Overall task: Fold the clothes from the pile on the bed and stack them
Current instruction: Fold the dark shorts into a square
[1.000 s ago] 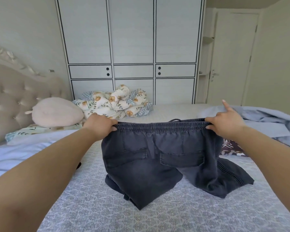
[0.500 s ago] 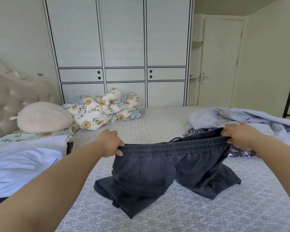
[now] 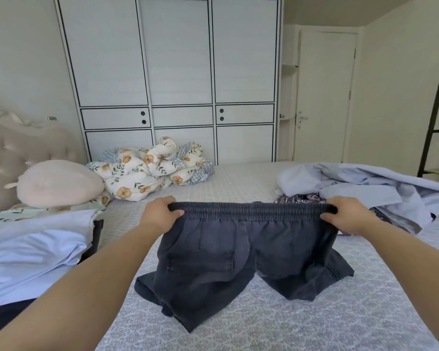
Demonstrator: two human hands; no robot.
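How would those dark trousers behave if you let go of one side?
Probably floppy: the dark trousers sag from the left hand and right hand, legs crumpling on the bed. The released side would likely drop. The thick-looking cloth seems fairly heavy.

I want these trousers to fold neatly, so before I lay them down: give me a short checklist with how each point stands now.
1. Left hand has a grip on the waistband: ok.
2. Right hand has a grip on the other end: ok.
3. Waistband stretched straight and level: ok.
4. Trousers hanging smooth: not ok, the legs lie bunched on the bed.
5. Bare bed in front to lay them on: ok.
6. Drawstring tucked in: cannot tell.
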